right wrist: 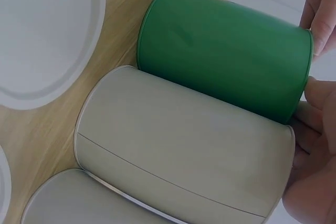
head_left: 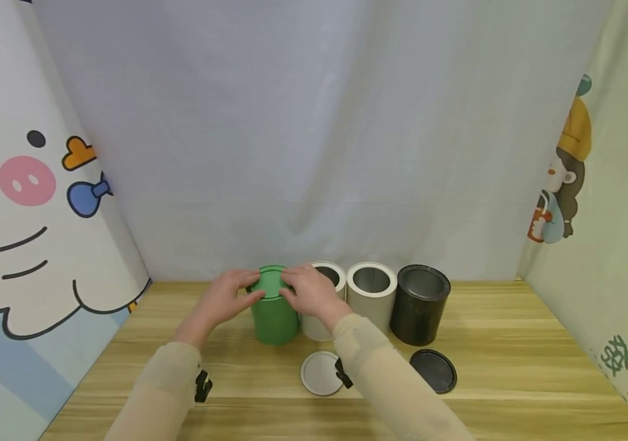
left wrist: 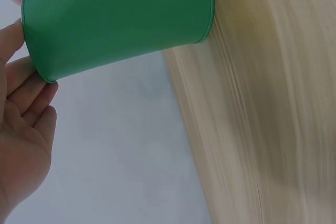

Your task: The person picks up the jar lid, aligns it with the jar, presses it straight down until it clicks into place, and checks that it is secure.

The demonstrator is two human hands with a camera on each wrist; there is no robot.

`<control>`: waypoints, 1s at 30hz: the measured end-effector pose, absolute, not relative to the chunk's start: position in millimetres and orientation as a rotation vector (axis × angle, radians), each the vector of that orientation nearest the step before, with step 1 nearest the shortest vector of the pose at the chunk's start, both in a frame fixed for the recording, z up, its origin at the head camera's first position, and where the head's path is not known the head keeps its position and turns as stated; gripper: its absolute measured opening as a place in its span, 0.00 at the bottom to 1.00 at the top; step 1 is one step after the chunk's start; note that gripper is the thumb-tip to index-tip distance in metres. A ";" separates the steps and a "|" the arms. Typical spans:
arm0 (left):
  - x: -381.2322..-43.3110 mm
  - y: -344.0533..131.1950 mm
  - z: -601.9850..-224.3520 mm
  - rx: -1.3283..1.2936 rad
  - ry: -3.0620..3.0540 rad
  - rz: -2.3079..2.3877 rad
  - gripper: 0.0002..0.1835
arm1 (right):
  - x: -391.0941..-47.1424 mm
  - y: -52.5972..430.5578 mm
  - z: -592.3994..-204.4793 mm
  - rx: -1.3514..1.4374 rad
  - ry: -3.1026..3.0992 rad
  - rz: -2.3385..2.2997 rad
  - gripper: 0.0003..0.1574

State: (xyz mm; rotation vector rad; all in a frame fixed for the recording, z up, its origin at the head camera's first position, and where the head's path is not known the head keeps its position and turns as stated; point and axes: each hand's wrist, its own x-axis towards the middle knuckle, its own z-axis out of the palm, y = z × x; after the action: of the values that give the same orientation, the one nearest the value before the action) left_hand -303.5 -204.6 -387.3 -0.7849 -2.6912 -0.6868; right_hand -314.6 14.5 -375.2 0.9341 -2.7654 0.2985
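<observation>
A green can [head_left: 275,321] stands upright with a green lid [head_left: 271,283] on its top, at the left end of a row of cans. My left hand [head_left: 228,297] touches the left side of the lid, thumb near the front and fingers farther back. Opposite it, my right hand [head_left: 312,293] rests on the lid's right edge with its thumb and fingertips. In the left wrist view, the fingers [left wrist: 32,88] reach along the top rim of the green can [left wrist: 115,19]. Beside it in the right wrist view, a white can [right wrist: 184,140] sits close against the green one.
Two white cans [head_left: 371,306] and a black can [head_left: 419,315] continue the row, tops uncovered. In front lie a white lid [head_left: 321,373] and a black lid [head_left: 434,371] on the wooden table [head_left: 258,410]. A grey curtain [head_left: 314,141] hangs behind.
</observation>
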 end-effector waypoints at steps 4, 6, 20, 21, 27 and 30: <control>-301.8 -204.7 -390.5 -0.789 -2.669 -0.671 0.26 | -313.9 16.4 -377.3 0.958 -2.738 0.277 0.22; -301.5 -204.7 -392.1 -0.791 -2.654 -0.665 0.27 | -313.8 17.3 -378.2 0.957 -2.718 0.271 0.24; -289.5 -210.6 -398.9 -0.928 -2.412 -0.493 0.25 | -306.2 30.6 -391.6 1.069 -2.450 0.340 0.24; -287.3 -210.9 -399.3 -0.948 -2.391 -0.479 0.25 | -304.7 31.4 -393.4 1.083 -2.430 0.344 0.25; -276.0 -210.9 -404.1 -1.025 -2.335 -0.399 0.26 | -295.8 32.1 -401.8 1.143 -2.327 0.355 0.25; -271.2 -210.2 -407.1 -1.012 -2.374 -0.380 0.26 | -293.0 30.4 -404.5 1.159 -2.304 0.347 0.24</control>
State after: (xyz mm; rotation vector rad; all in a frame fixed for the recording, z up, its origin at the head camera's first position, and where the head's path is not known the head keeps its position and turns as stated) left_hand -271.2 -210.2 -407.1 -1.0123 -2.3738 -0.3801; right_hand -293.0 30.4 -404.5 1.1587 -2.3045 0.3473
